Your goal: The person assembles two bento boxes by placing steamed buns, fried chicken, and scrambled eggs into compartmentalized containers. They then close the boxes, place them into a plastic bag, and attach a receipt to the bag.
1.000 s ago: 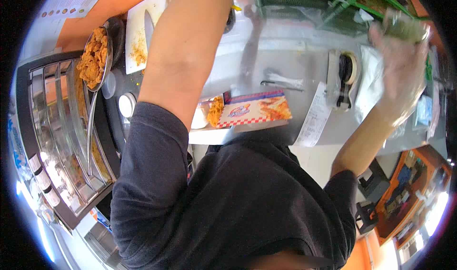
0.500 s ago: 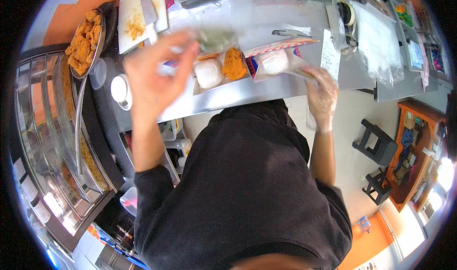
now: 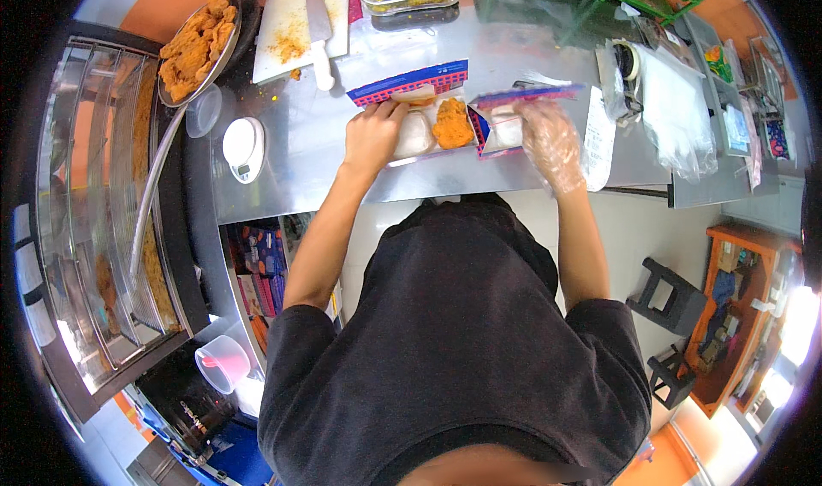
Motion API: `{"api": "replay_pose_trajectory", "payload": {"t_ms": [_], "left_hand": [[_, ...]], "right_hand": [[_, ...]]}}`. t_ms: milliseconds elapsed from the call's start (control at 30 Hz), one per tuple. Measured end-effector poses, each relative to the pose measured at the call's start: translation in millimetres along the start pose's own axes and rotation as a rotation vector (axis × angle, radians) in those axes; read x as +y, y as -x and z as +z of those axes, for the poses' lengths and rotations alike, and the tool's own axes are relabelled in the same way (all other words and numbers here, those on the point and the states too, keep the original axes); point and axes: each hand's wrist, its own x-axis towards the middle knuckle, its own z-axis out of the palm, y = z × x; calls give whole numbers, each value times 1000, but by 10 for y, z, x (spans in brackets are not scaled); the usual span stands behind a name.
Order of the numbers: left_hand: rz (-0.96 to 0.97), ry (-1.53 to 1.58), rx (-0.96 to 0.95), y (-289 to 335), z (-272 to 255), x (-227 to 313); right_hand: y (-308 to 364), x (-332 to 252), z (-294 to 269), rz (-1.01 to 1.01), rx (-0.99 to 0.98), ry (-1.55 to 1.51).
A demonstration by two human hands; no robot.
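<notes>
Two open takeaway boxes stand side by side along the counter's front edge. The left takeaway box (image 3: 408, 82) has a raised blue-and-red patterned lid. Inside it are a white wrapped bundle (image 3: 415, 135) and a piece of fried chicken (image 3: 452, 125). My bare left hand (image 3: 373, 139) is closed on this box's left side, its fingertips by the lid's fold. A second white bundle (image 3: 506, 130) sits in the right takeaway box (image 3: 481, 133), whose lid stands partly up. My right hand (image 3: 552, 146), in a clear plastic glove, has its fingers bent over that box's right side, hiding part of it.
At the far left are a cutting board (image 3: 287, 36) with a knife (image 3: 319, 36), and a bowl of fried chicken (image 3: 201, 47). A white scale (image 3: 245, 148) stands left of my arm. Plastic bags (image 3: 676, 109) and a paper slip (image 3: 599, 135) lie to the right.
My left hand has come down and right, from a blur above the counter to the left box. Its lid now stands up. My right hand has moved left onto the right box.
</notes>
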Motion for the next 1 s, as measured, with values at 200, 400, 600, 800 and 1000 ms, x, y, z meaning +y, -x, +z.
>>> {"api": "replay_pose_trajectory", "payload": {"t_ms": [200,400,600,800,1000], "left_hand": [[-131,-17,21,-1,92,50],[181,346,394,12,-216,917],[74,130,-79,-642,216,1501],[106,119,-127,-720,352,1252],[36,291,-1,-807,331,1134]], "right_hand": [[271,-43,-284,23,79,-150],[467,129,-450,102,191,-110],[599,235,-527,128,161,-44],[703,18,-344,88,190,-20],[477,-179,65,81,155,-33]]}}
